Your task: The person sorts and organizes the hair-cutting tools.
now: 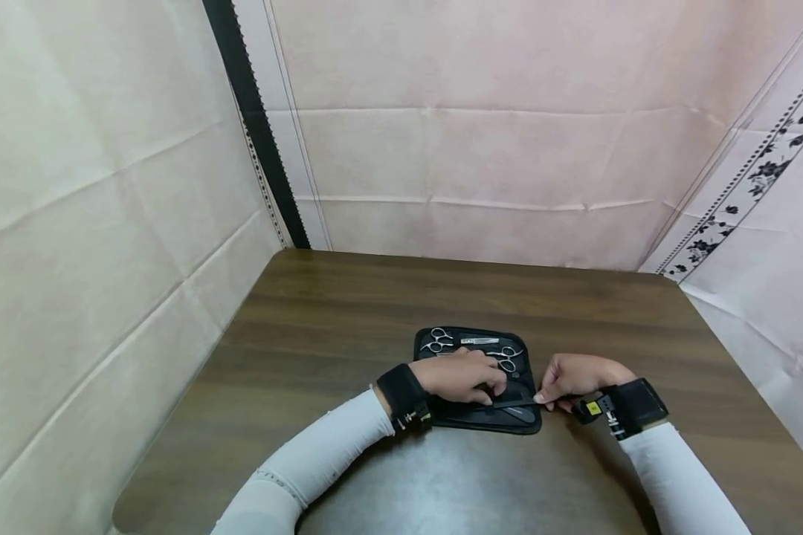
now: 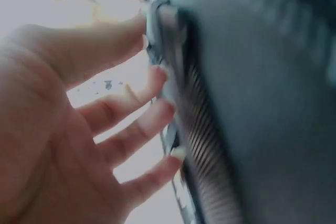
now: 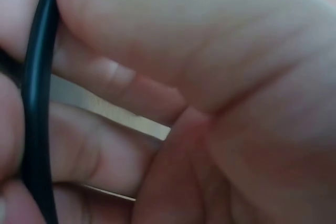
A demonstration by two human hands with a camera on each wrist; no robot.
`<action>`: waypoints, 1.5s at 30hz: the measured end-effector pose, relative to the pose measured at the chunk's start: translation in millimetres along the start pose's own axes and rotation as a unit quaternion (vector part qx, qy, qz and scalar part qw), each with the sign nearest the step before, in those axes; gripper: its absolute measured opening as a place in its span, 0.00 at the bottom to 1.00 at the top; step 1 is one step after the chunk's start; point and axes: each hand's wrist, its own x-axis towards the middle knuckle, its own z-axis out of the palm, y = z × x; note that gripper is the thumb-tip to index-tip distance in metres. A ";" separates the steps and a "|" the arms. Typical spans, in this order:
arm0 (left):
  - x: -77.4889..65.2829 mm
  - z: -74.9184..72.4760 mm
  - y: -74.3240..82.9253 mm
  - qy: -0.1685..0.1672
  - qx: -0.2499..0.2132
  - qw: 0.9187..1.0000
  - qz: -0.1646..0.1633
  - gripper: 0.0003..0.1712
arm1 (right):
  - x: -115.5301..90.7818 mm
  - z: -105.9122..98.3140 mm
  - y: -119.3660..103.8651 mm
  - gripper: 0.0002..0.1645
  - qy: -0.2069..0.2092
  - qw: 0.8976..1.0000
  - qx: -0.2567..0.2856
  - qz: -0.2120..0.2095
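Note:
An open black zip case (image 1: 476, 427) holding several grooming tools lies on the table. My left hand (image 1: 465, 375) reaches over it, thumb and index finger pinching a thin black comb (image 1: 517, 403) low over the case. The right hand (image 1: 575, 375) pinches the comb's other end just past the case's right edge. Close up, the right wrist view shows a glossy black strip (image 3: 38, 103) between the right fingers. In the left wrist view, fine comb teeth (image 2: 202, 140) run beside my spread left fingertips (image 2: 168, 111); that view is blurred.
Silver scissors (image 1: 437, 340) sit in the case's upper left, a second pair of scissors (image 1: 506, 357) to their right. A silver blade-like tool (image 1: 479, 341) lies between them. The brown wooden table (image 1: 348, 312) meets pale cloth walls (image 1: 495, 156) on its back and sides.

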 end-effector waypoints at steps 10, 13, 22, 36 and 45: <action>-54.9 -5.5 -23.5 -0.034 0.013 0.990 -0.134 0.74 | 2.8 1.8 5.9 0.21 0.001 1.000 -0.004 -0.013; -67.0 -2.6 -28.8 -0.064 -0.004 0.981 -0.183 0.81 | 2.1 -2.3 6.1 0.21 0.000 1.000 -0.009 -0.011; -66.3 -5.5 -40.9 -0.050 -0.010 0.981 -0.185 0.84 | 0.4 -16.6 3.5 0.22 0.038 0.999 -0.032 -0.019; -56.8 -5.8 -71.5 -0.028 -0.053 0.978 -0.198 0.82 | 13.8 -13.3 18.4 0.16 0.189 0.976 -0.091 -0.049; -54.8 -7.6 -82.2 -0.015 -0.029 0.970 -0.240 0.81 | 17.6 -18.7 25.0 0.14 0.212 0.972 -0.090 -0.037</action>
